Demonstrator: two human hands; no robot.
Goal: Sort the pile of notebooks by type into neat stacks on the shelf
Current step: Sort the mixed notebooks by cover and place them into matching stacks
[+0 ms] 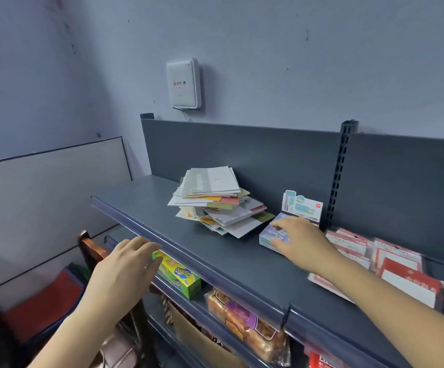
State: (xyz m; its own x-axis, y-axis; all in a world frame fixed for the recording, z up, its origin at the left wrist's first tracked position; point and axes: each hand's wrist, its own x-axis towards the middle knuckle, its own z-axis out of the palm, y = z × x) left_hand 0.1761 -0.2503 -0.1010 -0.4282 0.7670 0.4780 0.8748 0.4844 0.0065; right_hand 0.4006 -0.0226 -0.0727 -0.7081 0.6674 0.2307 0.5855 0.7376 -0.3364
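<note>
Messy notebook pile (pixel 216 201), thin paper covers fanned every way, no common axis, mid-shelf (pixel 162 208) nr back panel. Right hand (pixel 301 241) fingers spread over small box (pixel 273 236). Left hand (pixel 125 264) fingers together, loosely curled, at shelf's front edge.

Notebook pile (pixel 216 201) sat on the grey shelf (pixel 146 201), near its back panel. Thin booklets lay flat but fanned askew at differing angles, pale covers mixed with yellow, red and green. Top one was white-grey.
</note>
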